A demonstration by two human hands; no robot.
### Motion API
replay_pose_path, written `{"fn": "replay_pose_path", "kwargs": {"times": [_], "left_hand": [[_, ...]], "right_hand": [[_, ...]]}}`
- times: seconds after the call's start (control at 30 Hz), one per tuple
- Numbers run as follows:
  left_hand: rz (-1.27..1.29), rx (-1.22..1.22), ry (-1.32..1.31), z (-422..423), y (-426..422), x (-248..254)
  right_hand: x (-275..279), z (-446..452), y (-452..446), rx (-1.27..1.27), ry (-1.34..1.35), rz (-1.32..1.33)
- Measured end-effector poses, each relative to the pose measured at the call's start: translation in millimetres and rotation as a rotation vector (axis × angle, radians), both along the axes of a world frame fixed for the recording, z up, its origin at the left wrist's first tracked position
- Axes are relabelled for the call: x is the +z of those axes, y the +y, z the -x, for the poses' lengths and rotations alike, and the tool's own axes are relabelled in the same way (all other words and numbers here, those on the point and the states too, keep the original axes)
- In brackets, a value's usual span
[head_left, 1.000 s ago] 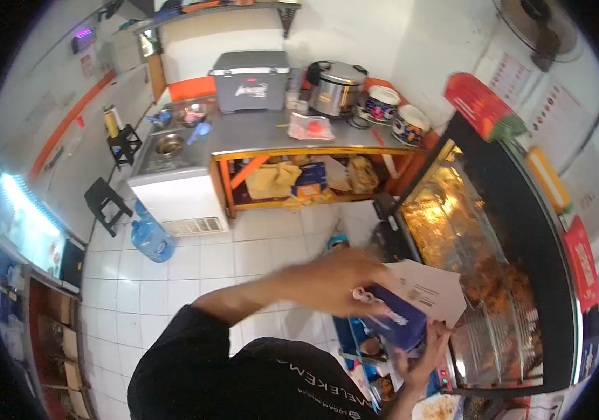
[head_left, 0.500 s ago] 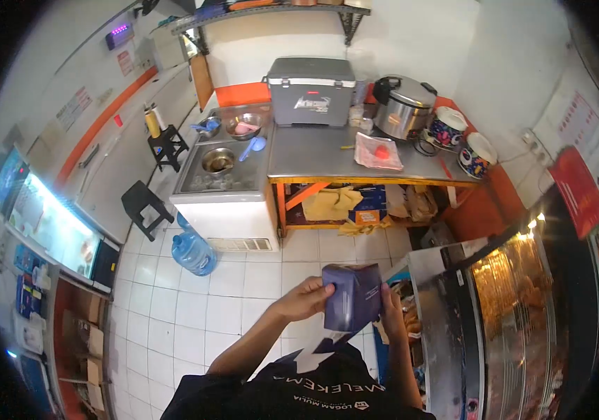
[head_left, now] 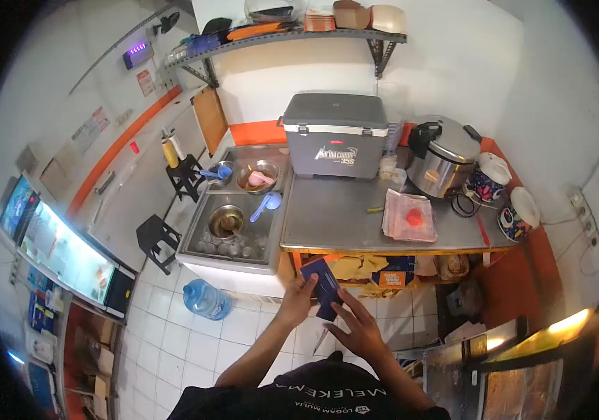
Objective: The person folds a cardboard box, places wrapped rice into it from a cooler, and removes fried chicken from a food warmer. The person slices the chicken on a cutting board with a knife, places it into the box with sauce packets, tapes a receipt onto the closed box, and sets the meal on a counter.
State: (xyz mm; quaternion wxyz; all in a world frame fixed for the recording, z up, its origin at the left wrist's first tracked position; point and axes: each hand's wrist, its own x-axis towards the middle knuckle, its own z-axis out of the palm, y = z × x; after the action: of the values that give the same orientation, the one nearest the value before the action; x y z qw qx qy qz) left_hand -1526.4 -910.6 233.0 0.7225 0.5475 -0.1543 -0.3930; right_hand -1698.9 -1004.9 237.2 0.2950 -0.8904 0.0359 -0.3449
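Observation:
A dark blue folding paper carton (head_left: 322, 283), seen partly edge-on, is held up in front of my chest. My left hand (head_left: 299, 299) grips its left side with the thumb on the near face. On the other side, my right hand (head_left: 360, 327) has its fingers apart, the fingertips at the carton's right edge and the thumb below it. A pale flap pokes out under the carton, near the right thumb.
Ahead, a steel counter (head_left: 334, 217) carries a grey cooler box (head_left: 334, 140), a large rice cooker (head_left: 443, 157) and a pink tray (head_left: 409, 217). Left is a sink unit with bowls (head_left: 226, 222); a blue water jug (head_left: 206, 299) lies on the floor. A glass warmer (head_left: 524, 378) stands right.
The carton has turned and looks narrower and flatter. My right hand has shifted from gripping its right side to spread fingers at its edge. The camera view has tilted up toward the counter.

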Motion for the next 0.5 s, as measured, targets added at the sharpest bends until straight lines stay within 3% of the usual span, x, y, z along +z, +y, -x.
{"fn": "replay_pose_path", "kwargs": {"times": [0.1, 0.23, 0.33, 0.4, 0.47, 0.5], "left_hand": [[-0.068, 0.144, -0.236, -29.8, -31.0, -4.5], [-0.113, 0.252, -0.351, -61.1, -82.7, -6.4], [-0.166, 0.201, -0.47, -88.1, -122.8, -0.6], [0.131, 0.203, -0.367, -98.6, -160.8, -21.7], [-0.027, 0.149, -0.87, -122.2, -189.9, -45.0], [-0.122, 0.061, -0.831, -134.5, -203.6, -35.0]], "right_hand": [[-6.6, -47.9, -38.3, 0.016, -0.002, -0.021], [-6.9, -96.3, -92.5, 0.069, 0.046, -0.005], [-13.7, -130.2, -135.9, 0.059, 0.063, 0.0], [-35.9, -159.1, -165.7, 0.025, -0.02, -0.033], [-42.7, -187.4, -181.7, -0.136, -0.006, -0.154], [-47.2, -199.5, -189.4, -0.222, -0.005, -0.216]]}}
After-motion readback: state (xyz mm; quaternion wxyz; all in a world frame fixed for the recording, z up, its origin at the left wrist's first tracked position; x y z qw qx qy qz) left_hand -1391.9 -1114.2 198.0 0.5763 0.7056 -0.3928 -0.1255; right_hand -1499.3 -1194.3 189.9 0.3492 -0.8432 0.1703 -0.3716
